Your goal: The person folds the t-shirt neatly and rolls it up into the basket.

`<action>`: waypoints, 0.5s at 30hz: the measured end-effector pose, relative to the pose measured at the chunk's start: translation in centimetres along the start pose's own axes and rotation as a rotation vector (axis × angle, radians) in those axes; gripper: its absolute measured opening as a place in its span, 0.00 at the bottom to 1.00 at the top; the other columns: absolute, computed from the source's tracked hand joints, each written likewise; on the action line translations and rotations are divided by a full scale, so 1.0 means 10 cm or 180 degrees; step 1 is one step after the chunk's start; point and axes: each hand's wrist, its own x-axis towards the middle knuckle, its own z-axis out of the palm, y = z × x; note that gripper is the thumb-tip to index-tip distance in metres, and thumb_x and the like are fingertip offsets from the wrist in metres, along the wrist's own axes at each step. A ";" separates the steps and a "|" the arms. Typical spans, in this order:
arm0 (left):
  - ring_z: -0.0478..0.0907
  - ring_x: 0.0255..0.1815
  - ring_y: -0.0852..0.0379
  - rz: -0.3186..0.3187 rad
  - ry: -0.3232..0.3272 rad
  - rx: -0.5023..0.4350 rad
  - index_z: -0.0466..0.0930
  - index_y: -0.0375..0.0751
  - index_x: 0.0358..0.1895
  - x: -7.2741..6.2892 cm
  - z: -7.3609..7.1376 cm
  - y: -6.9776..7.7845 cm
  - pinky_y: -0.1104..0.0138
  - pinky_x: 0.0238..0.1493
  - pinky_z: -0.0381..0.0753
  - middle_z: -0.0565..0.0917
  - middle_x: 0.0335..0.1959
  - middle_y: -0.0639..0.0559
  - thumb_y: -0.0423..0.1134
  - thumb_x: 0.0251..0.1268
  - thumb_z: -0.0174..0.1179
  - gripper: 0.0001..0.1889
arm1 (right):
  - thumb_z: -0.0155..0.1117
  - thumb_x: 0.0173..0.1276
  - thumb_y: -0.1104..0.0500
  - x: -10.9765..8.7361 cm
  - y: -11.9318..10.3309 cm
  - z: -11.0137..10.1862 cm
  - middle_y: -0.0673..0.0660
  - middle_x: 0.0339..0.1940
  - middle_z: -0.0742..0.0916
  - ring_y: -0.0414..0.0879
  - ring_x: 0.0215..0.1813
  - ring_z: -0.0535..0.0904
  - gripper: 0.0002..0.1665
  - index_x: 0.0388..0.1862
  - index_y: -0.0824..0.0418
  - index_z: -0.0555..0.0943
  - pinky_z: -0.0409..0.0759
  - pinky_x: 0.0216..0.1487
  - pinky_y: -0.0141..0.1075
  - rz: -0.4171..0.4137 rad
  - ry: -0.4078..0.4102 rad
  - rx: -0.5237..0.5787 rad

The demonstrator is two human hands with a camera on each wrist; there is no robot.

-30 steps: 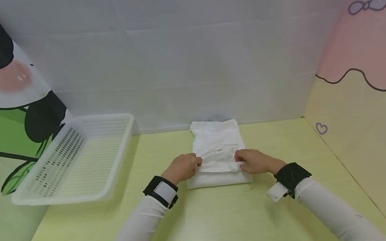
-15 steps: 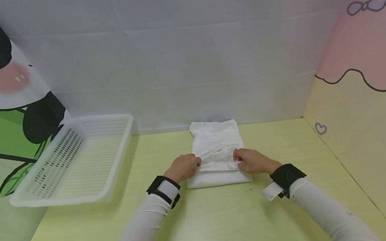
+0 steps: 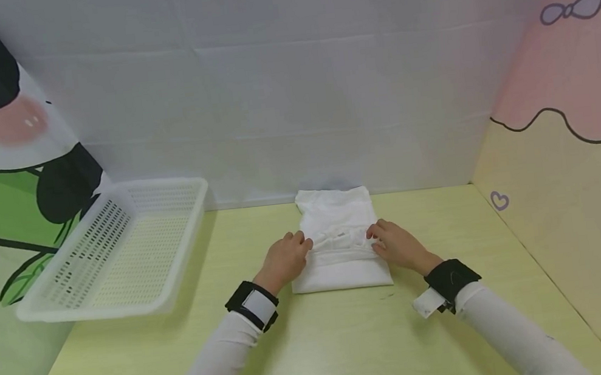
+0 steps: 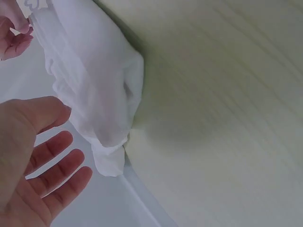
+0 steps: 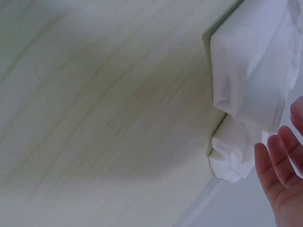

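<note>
A white cloth (image 3: 336,208), folded into a narrow stack, lies on the table against the back wall. Its near part is a smooth flat layer, with a gathered, wrinkled fold across the middle. At the left edge of that fold is my left hand (image 3: 284,257). My right hand (image 3: 401,244) is at the right edge, fingertips over the fold. In the left wrist view the left hand's fingers (image 4: 57,177) are loosely bent and apart from the thumb, beside the cloth (image 4: 94,71). The right wrist view has the right fingers (image 5: 267,170) extended near the cloth's rumpled side (image 5: 255,61), pinching nothing.
To the left stands a white perforated plastic basket (image 3: 121,310), tilted-looking in this view, near the painted side wall. A grey-white sheet (image 3: 323,87) covers the back wall. The pale yellow table (image 3: 322,344) extends toward me and to the right wall.
Both hands have loosened from the folded edge and their fingers have spread. That fold now lies slightly farther back, showing more of the flat near layer.
</note>
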 end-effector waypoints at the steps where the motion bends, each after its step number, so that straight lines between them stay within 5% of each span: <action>1: 0.68 0.25 0.55 0.0035 -0.0010 0.0005 0.76 0.42 0.39 -0.02 -0.02 0.02 0.71 0.19 0.68 0.73 0.31 0.50 0.35 0.52 0.64 0.11 | 0.63 0.58 0.65 -0.01 -0.03 0.00 0.54 0.33 0.77 0.46 0.36 0.75 0.10 0.39 0.60 0.76 0.75 0.36 0.36 -0.0059 0.0012 -0.0019; 9: 0.71 0.27 0.56 0.0200 -0.0365 -0.0057 0.77 0.45 0.38 -0.14 -0.14 0.22 0.70 0.19 0.70 0.73 0.30 0.53 0.40 0.50 0.67 0.12 | 0.66 0.55 0.64 -0.16 -0.24 0.07 0.50 0.34 0.76 0.43 0.34 0.70 0.11 0.37 0.57 0.77 0.72 0.32 0.33 -0.0540 0.0088 -0.0214; 15: 0.74 0.30 0.55 0.0300 -0.0669 -0.0177 0.78 0.47 0.34 -0.24 -0.16 0.36 0.68 0.22 0.73 0.75 0.30 0.54 0.42 0.49 0.68 0.11 | 0.67 0.53 0.60 -0.29 -0.37 0.16 0.49 0.34 0.75 0.42 0.35 0.70 0.14 0.40 0.56 0.78 0.72 0.30 0.30 -0.0788 -0.0138 -0.0153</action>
